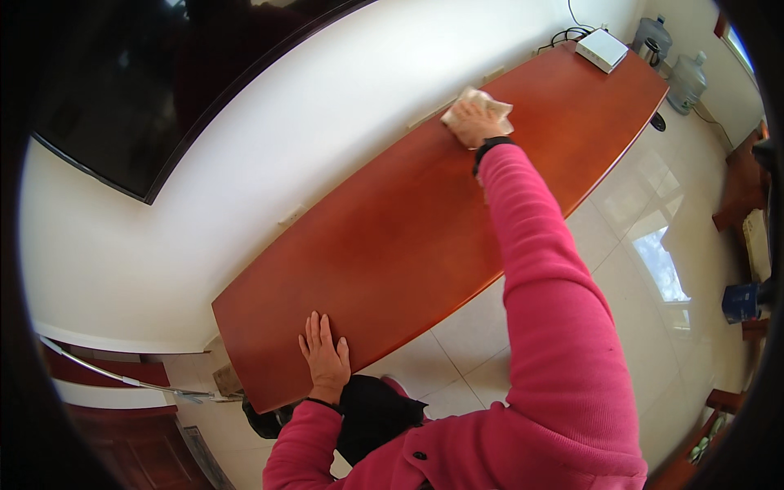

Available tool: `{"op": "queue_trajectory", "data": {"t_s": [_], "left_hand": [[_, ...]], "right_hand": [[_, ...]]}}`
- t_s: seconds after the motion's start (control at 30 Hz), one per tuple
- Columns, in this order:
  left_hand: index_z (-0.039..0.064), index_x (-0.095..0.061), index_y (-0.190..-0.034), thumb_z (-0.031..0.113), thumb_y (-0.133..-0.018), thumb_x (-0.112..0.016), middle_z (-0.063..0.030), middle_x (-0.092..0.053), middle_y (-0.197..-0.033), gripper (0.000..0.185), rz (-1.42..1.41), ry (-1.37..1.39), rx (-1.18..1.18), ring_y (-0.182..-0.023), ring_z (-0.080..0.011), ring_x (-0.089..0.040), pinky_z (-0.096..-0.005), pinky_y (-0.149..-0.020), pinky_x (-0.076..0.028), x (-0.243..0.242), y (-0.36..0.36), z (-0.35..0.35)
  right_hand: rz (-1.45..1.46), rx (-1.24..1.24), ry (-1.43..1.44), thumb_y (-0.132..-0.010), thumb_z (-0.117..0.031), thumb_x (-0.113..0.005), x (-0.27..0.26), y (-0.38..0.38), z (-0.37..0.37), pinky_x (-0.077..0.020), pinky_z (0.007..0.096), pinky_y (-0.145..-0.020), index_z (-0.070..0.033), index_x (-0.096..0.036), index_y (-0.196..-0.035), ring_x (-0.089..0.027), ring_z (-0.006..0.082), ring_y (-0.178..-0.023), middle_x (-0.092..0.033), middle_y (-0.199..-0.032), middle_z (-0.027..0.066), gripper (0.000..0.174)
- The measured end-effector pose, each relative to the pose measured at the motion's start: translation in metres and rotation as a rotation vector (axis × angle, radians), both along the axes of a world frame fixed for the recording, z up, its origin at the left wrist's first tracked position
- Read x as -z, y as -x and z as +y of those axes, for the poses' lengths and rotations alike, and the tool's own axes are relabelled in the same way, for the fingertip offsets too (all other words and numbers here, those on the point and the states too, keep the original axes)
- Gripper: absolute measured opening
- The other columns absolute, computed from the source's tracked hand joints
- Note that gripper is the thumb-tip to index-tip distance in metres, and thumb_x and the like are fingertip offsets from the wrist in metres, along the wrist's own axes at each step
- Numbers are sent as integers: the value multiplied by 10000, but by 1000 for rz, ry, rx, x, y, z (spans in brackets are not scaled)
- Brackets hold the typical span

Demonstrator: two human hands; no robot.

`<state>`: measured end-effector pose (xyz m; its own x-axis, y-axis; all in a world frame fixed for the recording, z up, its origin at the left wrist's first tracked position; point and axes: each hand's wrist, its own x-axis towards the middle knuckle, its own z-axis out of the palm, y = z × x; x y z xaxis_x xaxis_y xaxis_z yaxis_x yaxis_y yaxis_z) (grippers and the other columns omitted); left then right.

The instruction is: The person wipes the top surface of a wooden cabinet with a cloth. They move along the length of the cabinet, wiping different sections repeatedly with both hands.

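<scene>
A long reddish-brown wooden table (367,245) stands along the white wall. My right hand (476,125), at the end of a pink sleeve, presses a pale cloth (499,110) onto the tabletop near the wall-side edge. The cloth spreads out under and around the fingers. My left hand (326,361) lies flat on the near left end of the table, fingers apart, holding nothing.
A white box-shaped device (603,50) with black cables sits at the table's far end. Large water bottles (687,82) and a vacuum flask (650,52) stand beyond it. A large black screen (153,92) hangs on the wall. A blue box (740,303) is at the right.
</scene>
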<state>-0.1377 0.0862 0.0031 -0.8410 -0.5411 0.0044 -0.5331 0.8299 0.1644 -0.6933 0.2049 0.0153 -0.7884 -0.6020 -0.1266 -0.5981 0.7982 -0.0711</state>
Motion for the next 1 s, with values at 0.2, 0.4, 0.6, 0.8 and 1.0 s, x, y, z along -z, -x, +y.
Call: {"op": "queue_trajectory", "data": {"t_s": [0.2, 0.4, 0.6, 0.8, 1.0], "left_hand": [[38, -322, -1506, 250, -961, -518, -199, -286, -1583, 616, 34, 6, 17, -1473, -372, -249, -600, -1174, -157, -3, 0, 2], [42, -334, -1500, 260, -974, -518, -168, -294, -1588, 598, 85, 17, 14, -1477, -343, -253, -583, -1183, -163, -1, -3, 2], [54, -333, -1507, 288, -992, -495, -141, -283, -1600, 589, 68, 21, -32, -1486, -326, -240, -579, -1195, -152, 8, -5, 2], [55, -346, -1506, 291, -1002, -478, -133, -266, -1612, 571, 60, 25, -54, -1495, -302, -229, -574, -1198, -150, 11, -6, 2], [16, -233, -1543, 239, -1025, -425, -177, -322, -1579, 596, 204, -61, -89, -1472, -332, -279, -537, -1200, -181, 14, -8, 1]], "right_hand": [[-77, 234, 73, -1060, -413, -261, 11, 20, 109, -128, 478, -1236, -154, -211, -1583, -115, 322, -1535, -138, -1667, 86, 585], [57, 341, 153, -1021, -430, -372, 43, -26, 199, -190, 520, -1201, -165, -327, -1531, -231, 312, -1497, -273, -1621, 79, 576], [135, 264, 124, -1009, -451, -436, 57, -126, 229, -232, 520, -1180, -120, -282, -1552, -243, 333, -1485, -279, -1609, 123, 654], [349, 11, 505, -737, -214, -699, 11, -276, 139, -506, 478, -779, -48, -679, -847, -660, 343, -861, -667, -883, 153, 200], [231, -580, 487, -806, -326, -633, 14, -417, 24, -384, 607, -987, -58, -667, -1091, -533, 327, -1160, -608, -1111, 127, 393]]}}
